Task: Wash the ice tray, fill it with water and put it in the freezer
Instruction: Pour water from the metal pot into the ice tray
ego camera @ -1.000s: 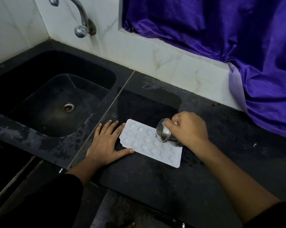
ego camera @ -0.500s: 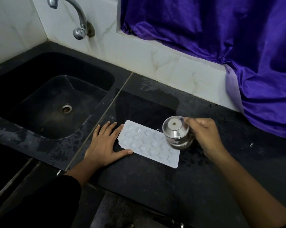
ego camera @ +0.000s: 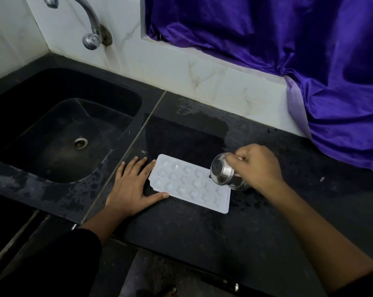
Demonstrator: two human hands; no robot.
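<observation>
tray [ego camera: 189, 186] lies flat on the counter [ego camera: 181, 236], just right of the sink [ego camera: 41, 129] — filling looks in hand. left hand [ego camera: 132, 189], fingers straight, braces its sink-side end; right hand [ego camera: 256, 166] grips a steel cup [ego camera: 223, 173] tipped over the other end. next — pour gently, cell by cell.

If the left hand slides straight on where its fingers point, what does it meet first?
Probably the ice tray: the thumb of the left hand lies along its near edge. The fingers face only wet counter, then tiled wall.
</observation>
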